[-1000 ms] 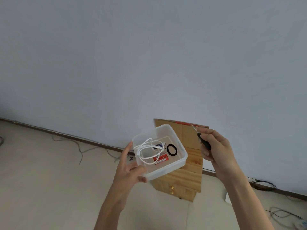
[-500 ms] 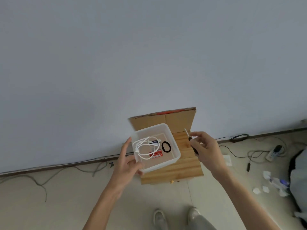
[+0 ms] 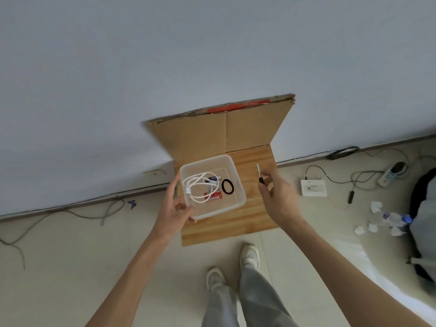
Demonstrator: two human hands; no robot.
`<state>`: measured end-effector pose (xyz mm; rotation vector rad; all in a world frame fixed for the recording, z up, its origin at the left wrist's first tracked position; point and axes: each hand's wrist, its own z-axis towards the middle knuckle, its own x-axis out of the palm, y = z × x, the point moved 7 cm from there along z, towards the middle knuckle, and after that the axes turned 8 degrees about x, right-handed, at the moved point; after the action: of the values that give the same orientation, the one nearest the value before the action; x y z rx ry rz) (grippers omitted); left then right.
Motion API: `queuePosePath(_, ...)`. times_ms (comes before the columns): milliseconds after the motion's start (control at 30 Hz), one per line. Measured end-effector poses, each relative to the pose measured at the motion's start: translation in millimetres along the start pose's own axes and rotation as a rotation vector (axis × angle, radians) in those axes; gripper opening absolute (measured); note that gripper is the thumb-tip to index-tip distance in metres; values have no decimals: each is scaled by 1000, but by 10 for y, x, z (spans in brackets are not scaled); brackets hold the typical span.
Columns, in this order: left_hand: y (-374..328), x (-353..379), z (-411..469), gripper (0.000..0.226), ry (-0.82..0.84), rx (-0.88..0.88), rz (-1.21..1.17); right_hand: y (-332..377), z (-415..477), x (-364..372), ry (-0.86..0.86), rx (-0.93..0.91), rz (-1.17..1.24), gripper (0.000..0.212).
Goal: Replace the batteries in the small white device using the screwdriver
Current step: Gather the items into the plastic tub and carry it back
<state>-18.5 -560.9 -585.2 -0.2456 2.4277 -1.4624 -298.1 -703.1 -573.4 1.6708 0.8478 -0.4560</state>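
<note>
The left hand (image 3: 173,208) grips the near-left corner of a translucent plastic container (image 3: 238,182), thumb curled over the rim and fingers lying up along the left wall. The container sits over the wooden tabletop (image 3: 250,220); whether it rests on the wood or is held just above it cannot be told. Inside lie a coiled white cable (image 3: 197,187), a black ring (image 3: 227,187), a red-labelled battery pack (image 3: 213,196) and a darker battery (image 3: 213,178) near the far wall.

The right hand (image 3: 277,195) is to the right of the container, apart from it, and pinches the black handle of a small screwdriver (image 3: 259,173) between thumb and fingers, with the thin pale shaft pointing up and away.

A cardboard panel (image 3: 200,135) stands at the back of the tabletop against the wall. On the floor to the right lie a flat white box with a cable (image 3: 313,187), a power strip (image 3: 391,174), crumpled tissues (image 3: 375,206) and a dark bag (image 3: 422,208). The person's pale shoes (image 3: 250,254) show below the tabletop
</note>
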Motion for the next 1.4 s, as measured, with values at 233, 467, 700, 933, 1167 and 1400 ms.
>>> queuePosePath(233,850,135,498,118,22,-57,56,-632,274,725,40,-43,-191,31)
queuePosePath(467,1246,247,813,118,35,-42,17,-980,531,1271,76,-55,-299,25)
queuePosePath(700,1468,314,987,113,59,-7,-5,-1214,666,1546,68,-18,-394,33)
queuePosePath(933,1681,261,1064,111,46,14,-13,-1314,703,1634,65,-38,-415,21)
queuePosePath(1167,1734,259,1061,109,46,34,43,-1357,743,1703,88,-26,-461,24)
queuePosePath(1400,1675,225,1009,97,72,29,142,-1329,690,1690,132,0,-485,33)
